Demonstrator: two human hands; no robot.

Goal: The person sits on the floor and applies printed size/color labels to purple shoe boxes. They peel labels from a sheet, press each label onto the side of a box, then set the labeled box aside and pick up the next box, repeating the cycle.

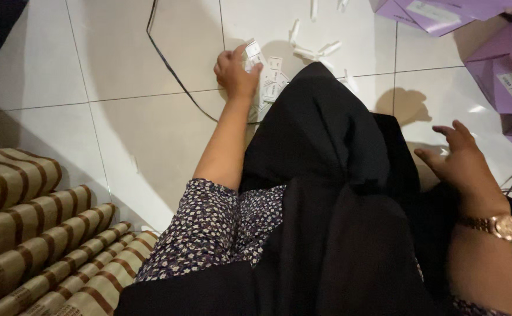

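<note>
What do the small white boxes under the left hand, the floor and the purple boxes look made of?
Small white boxes: thin card, matte, likely; sharp folded edges. Floor: glazed ceramic tile, glossy; grout lines and reflections. Purple boxes: cardboard, it seems; flat panels with white labels. Left hand rests on the white ones.

Small cards (pixel 270 82) lie on the tiled floor (pixel 144 52) under the left hand (pixel 235 73); a cable (pixel 171 70) runs left, boxes (pixel 502 64) sit far right beyond the right hand (pixel 461 161).

A home floor: white tiled floor (pixel 150 134), striped mattress (pixel 39 234), purple cartons (pixel 502 70) about.
</note>
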